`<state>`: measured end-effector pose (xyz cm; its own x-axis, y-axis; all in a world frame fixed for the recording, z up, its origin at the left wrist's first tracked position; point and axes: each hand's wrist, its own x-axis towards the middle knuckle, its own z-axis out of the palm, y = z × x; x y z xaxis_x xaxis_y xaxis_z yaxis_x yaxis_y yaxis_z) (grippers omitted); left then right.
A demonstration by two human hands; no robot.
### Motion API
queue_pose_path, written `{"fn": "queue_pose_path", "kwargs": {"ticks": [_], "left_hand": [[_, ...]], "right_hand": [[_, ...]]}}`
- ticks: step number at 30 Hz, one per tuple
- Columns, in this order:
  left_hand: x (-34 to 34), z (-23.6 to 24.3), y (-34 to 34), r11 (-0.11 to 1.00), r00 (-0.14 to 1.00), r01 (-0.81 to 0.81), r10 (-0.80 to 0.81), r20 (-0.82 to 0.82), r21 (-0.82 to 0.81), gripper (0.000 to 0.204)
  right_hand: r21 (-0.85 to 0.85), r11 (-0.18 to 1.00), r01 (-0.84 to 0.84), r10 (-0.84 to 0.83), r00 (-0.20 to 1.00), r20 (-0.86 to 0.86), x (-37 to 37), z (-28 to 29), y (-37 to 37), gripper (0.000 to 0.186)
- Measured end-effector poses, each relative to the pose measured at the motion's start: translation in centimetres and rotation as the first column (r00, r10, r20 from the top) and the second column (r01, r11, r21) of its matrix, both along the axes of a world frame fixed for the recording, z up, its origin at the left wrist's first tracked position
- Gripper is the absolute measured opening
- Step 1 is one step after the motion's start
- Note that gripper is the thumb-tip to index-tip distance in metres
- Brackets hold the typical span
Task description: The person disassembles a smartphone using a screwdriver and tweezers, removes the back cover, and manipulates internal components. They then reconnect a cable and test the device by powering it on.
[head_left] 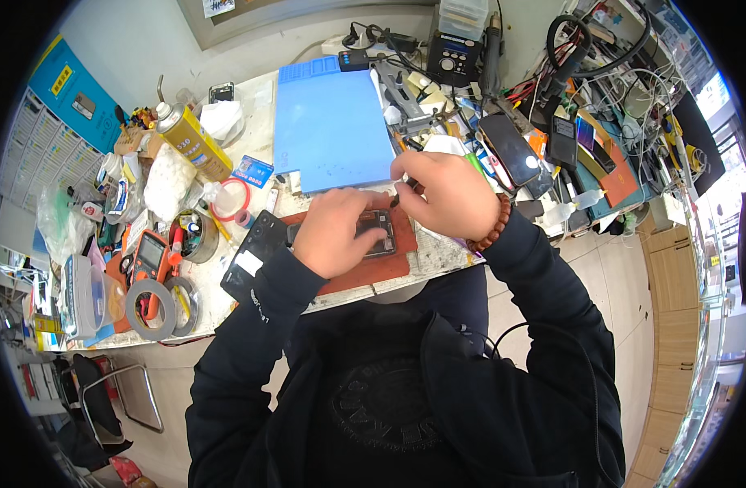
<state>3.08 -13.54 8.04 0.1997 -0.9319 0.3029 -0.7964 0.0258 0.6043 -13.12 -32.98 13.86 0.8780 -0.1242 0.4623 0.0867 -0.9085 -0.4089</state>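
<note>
An opened phone [382, 245] with its inner parts showing lies on a reddish-brown mat [365, 279] at the bench's front edge. My left hand [334, 231] reaches over the phone and grips it, thumb and fingers on its frame. Just to the right, my right hand [452, 195] is pinched above the phone's far right corner. A small dark piece shows at its fingertips, too hidden to name. Beside my left wrist lies a black phone or back cover [255, 254] with a white label. Behind both hands stretches a blue work mat [334, 126].
Left stand a yellow can [195, 142], an orange multimeter [151, 254], tape rolls [152, 309] and a cup of tools [195, 236]. Right of the blue mat lie heaped tools, a black phone [515, 153] and tangled cables. A black control box [454, 58] stands at the back.
</note>
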Motion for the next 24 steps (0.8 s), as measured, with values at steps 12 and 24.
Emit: {"fn": "queue_pose_path", "kwargs": {"ticks": [12,24], "left_hand": [[7.0,-1.3,-3.4,0.967,0.849,-0.238,0.254,0.463,-0.095,0.013],[9.9,-2.0,-3.2,0.955,0.865,-0.295,0.285,0.414,-0.040,0.014]], "right_hand": [[0.235,0.971,0.037,-0.061,0.994,0.094,-1.7,-1.3,1.2,0.017],[0.110,0.994,0.022,-0.031,0.996,0.078,-2.0,-2.5,1.2,0.018]]}}
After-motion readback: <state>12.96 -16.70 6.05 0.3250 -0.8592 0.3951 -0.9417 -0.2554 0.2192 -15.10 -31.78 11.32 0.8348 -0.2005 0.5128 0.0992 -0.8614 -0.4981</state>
